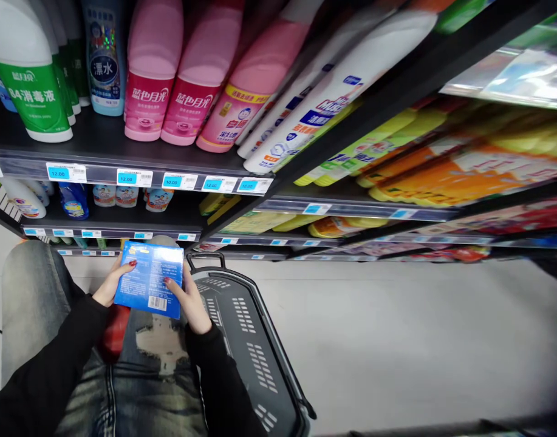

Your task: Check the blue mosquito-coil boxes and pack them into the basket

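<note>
Blue package (146, 285) between left grip (112, 285) and right grip (191, 303), near basket (254, 337).

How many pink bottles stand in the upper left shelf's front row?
3: the left pink bottle, beside a blue bottle; the middle pink bottle; the right pink bottle, beside the white bottles. More may be hidden behind.

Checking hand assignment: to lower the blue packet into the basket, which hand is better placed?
Probably the right hand: it holds the blue packet by the edge nearer the basket. The left hand holds the opposite edge, farther away.
</note>
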